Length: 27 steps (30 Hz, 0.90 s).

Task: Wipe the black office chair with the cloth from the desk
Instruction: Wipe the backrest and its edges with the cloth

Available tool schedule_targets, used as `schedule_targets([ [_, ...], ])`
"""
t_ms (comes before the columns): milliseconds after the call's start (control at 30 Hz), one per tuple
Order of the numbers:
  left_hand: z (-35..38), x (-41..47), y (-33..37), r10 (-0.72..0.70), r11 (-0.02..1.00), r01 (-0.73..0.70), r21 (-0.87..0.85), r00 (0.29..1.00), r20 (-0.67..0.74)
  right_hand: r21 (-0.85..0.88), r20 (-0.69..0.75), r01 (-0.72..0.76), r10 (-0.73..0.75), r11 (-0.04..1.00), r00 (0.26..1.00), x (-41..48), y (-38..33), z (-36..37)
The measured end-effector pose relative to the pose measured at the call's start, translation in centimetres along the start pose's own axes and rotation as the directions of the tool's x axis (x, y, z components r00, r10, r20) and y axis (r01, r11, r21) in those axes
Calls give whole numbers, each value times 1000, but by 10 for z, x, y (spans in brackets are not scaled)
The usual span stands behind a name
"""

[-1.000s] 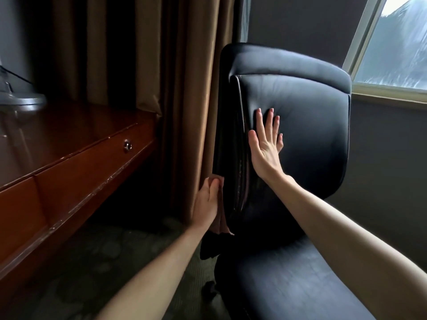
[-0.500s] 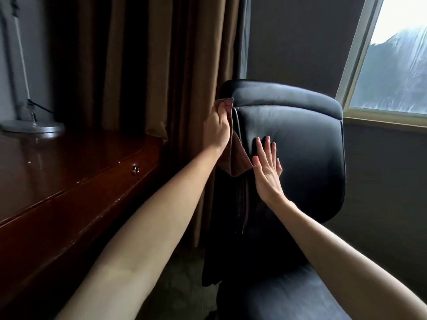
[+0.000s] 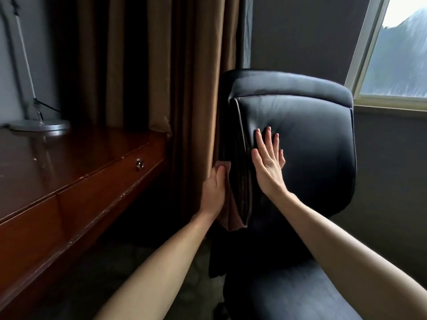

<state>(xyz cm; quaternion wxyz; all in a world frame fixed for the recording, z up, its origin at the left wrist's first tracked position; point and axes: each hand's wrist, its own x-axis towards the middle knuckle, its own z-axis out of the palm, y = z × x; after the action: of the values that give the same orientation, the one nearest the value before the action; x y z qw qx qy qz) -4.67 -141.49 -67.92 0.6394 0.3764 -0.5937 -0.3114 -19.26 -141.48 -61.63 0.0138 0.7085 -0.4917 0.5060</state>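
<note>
- My left hand [image 3: 213, 192] has slid the cloth [image 3: 231, 213] down the chair [image 3: 307, 158] back's outer edge, from the top corner half a second ago to mid-height.
- The cloth now hangs below my fingers, not beside them.
- My view has dropped slightly.

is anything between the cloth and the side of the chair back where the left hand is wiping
Nothing visible. The left hand presses the cloth straight against the side edge of the chair back. The curtain hangs just behind, not between them.
</note>
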Motion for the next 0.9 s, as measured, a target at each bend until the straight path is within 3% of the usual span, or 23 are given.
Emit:
schedule_targets([
  [133,-15,-9,-10,-28,993,18,116,996,82,-12,8,-22,22,1000,1000,-1,-3,-5],
  [300,-25,0,30,150,982,-136,128,983,-102,-26,-17,9,-9,1000,1000,-5,-11,-19],
  [467,-24,17,72,320,946,-309,94,936,-147,-63,-185,197,-205,978,961,-3,-30,-23],
  [533,-23,20,85,367,929,-357,93,920,-135,48,-213,220,-205,974,955,0,-41,-27],
  [667,-20,25,102,416,903,-403,150,907,-69,486,89,12,-64,874,994,2,-72,-39],
  [767,-17,30,114,420,894,-409,182,907,-24,523,300,-96,-78,847,951,3,-82,-45],
  [900,-15,36,133,464,867,-461,191,885,30,498,397,-149,-72,855,915,6,-84,-48],
])
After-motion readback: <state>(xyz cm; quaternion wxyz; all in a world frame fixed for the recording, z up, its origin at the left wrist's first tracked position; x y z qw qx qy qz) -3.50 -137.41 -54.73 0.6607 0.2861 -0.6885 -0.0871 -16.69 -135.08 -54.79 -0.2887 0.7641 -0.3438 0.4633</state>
